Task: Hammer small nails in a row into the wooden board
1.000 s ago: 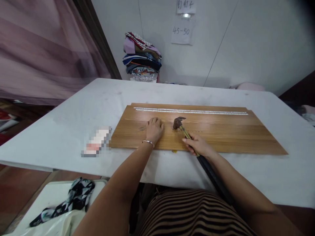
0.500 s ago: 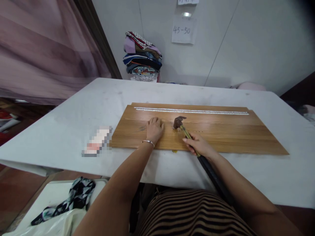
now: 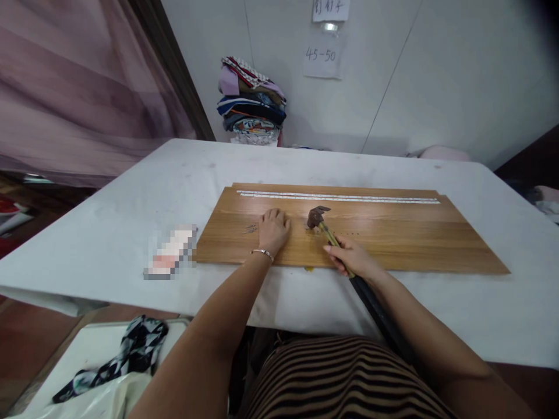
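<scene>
A wooden board (image 3: 406,233) lies flat on the table, with two white marked strips (image 3: 340,197) along its far side. My left hand (image 3: 273,230) rests palm down on the board, fingers spread and holding nothing. Just left of it lies a small group of nails (image 3: 250,228). My right hand (image 3: 349,256) grips the handle of a hammer (image 3: 315,217), whose rusty claw head is low over the board, right of my left hand. Whether the head touches the board I cannot tell. Right of the head, several small dark dots (image 3: 353,234) form a row.
The white-covered table (image 3: 109,233) extends around the board. A blurred-out flat object (image 3: 172,250) lies left of it. Folded cloths (image 3: 253,105) are stacked beyond the far edge. A white stool (image 3: 100,343) with a patterned cloth (image 3: 142,346) stands at lower left.
The view has shifted very slightly. Both hands, the hammer and the nails stay where they were on the board.
</scene>
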Demonstrator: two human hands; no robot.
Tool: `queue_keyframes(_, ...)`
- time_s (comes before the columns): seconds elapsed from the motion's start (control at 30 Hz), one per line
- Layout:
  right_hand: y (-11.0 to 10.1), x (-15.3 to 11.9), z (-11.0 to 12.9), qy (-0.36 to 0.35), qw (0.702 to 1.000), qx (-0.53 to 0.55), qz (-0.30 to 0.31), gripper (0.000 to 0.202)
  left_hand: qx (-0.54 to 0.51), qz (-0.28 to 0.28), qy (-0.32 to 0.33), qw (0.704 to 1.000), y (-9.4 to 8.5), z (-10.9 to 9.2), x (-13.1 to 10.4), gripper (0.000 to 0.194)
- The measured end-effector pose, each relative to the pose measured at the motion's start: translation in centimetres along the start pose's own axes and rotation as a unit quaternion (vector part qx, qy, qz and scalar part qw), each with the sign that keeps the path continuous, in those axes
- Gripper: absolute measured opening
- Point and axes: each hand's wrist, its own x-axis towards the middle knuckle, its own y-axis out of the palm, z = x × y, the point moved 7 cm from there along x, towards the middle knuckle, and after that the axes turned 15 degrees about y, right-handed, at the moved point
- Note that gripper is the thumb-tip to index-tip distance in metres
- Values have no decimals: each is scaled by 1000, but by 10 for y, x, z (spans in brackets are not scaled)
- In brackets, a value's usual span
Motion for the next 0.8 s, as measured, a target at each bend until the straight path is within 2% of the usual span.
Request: queue_keyframes(0.8,0,2,0,-4,1000,2,8,36,6,-3,1,1000,0,0,1,27)
